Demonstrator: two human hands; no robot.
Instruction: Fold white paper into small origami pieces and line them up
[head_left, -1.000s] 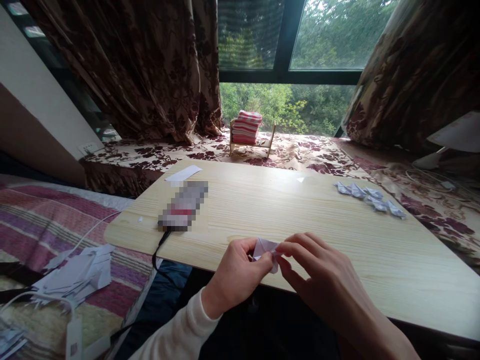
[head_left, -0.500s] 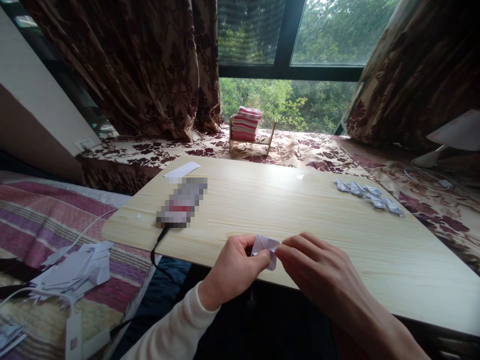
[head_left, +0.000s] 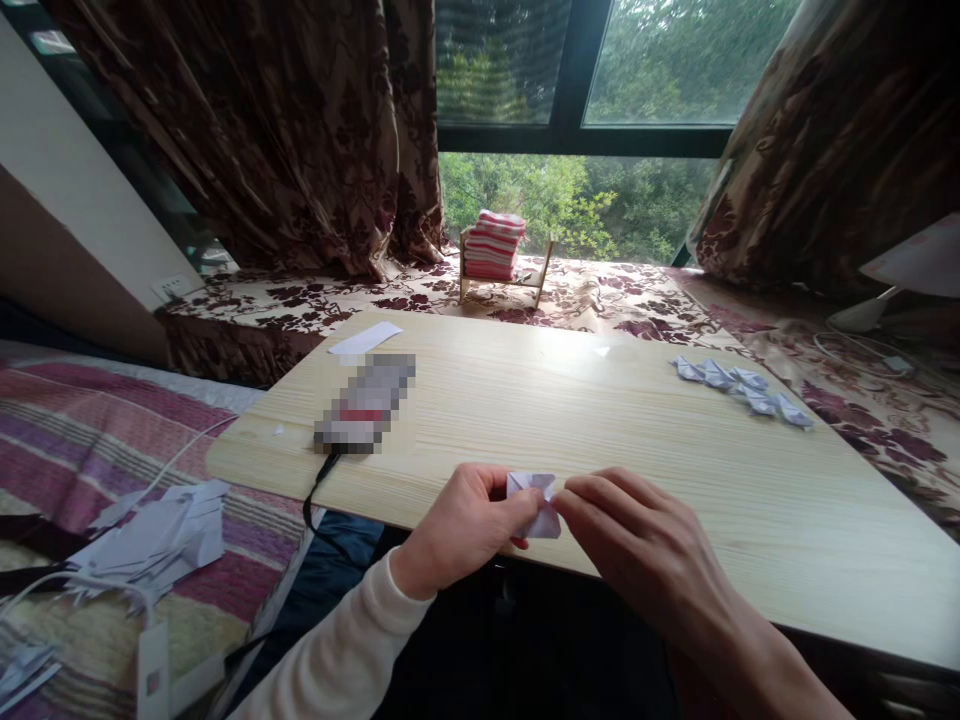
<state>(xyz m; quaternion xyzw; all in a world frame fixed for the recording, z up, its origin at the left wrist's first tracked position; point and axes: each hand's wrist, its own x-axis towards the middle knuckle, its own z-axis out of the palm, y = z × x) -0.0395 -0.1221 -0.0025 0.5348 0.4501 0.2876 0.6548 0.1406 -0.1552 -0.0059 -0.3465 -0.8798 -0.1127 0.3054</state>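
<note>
A small folded white paper [head_left: 541, 522] is held above the near edge of the table. My left hand [head_left: 469, 525] pinches it from the left, thumb on top and fingers beneath. At its right edge, my right hand [head_left: 637, 540] has its fingers drawn together, with the fingertips gripping the paper's side; the thumb is hidden behind them. Several folded paper pieces [head_left: 750, 385] lie grouped at the table's far right.
On the wooden table [head_left: 480, 400] are a pixelated device [head_left: 366, 405] with a black strap and a white paper strip [head_left: 366, 338]. Loose paper sheets [head_left: 161, 540] and a power strip [head_left: 154, 670] lie on the bed at left. Striped cloths [head_left: 493, 247] sit on a small stand by the window.
The folded paper has turned slightly between my hands. My right fingers, spread more apart a second ago, have closed together at its right edge.
</note>
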